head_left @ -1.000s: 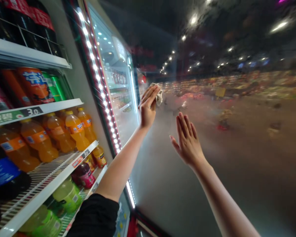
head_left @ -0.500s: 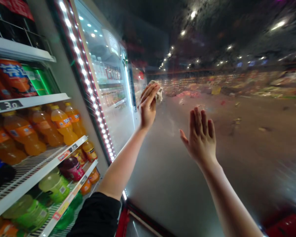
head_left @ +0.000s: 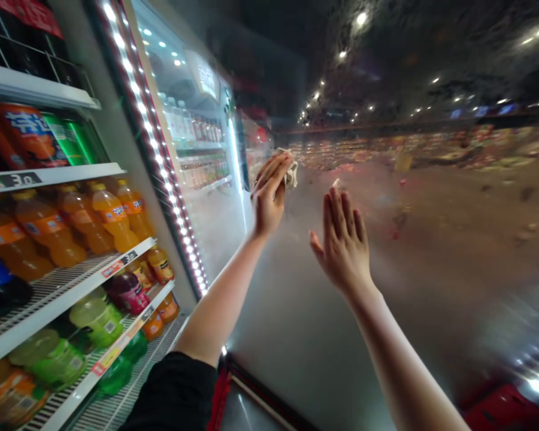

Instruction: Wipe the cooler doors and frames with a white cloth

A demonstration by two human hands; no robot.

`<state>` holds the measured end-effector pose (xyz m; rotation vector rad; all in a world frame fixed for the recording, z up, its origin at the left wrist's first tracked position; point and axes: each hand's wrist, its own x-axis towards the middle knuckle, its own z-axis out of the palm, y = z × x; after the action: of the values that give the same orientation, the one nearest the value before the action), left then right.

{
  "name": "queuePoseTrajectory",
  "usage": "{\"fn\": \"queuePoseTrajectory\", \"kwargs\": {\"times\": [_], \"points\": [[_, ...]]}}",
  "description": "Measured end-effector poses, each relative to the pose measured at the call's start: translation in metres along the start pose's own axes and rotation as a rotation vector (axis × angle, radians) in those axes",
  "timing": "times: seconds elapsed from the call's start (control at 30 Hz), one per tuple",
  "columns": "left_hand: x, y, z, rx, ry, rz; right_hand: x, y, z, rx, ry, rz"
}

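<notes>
My left hand (head_left: 270,194) presses a crumpled pale cloth (head_left: 291,173) against the fogged glass door (head_left: 291,287), its fingers closed over it. Part of the cloth sticks out past the fingertips on the right. To the right of it, my right hand (head_left: 345,242) lies flat on or close to the same glass, fingers stretched up and thumb apart. A small pale patch shows just beyond its fingertips; whether it is a cloth or a reflection I cannot tell. The palm side of this hand is hidden.
At left, an open drinks cooler has white wire shelves (head_left: 67,299) with orange soda bottles (head_left: 110,215), cans (head_left: 31,134) and green-labelled bottles (head_left: 96,317). A lit LED strip (head_left: 157,161) runs along its edge. Another lit cooler (head_left: 193,131) shows behind the glass.
My right hand has moved left and slightly up across the glass, closer to my left hand. My left hand with the cloth stays nearly in place.
</notes>
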<state>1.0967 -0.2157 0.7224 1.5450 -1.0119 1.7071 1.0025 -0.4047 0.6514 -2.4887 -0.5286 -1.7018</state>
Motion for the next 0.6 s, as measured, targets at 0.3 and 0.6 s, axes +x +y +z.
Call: {"fn": "queuePoseTrajectory", "kwargs": {"times": [0.3,0.6], "points": [[-0.015,0.013,-0.01,-0.006,-0.071,0.063,-0.047,0.053,-0.062,-0.079,0.026,0.013],[-0.012,0.06,0.032,-0.123,-0.071,0.08,-0.047,0.061,-0.049,-0.163,0.013,0.017]]}}
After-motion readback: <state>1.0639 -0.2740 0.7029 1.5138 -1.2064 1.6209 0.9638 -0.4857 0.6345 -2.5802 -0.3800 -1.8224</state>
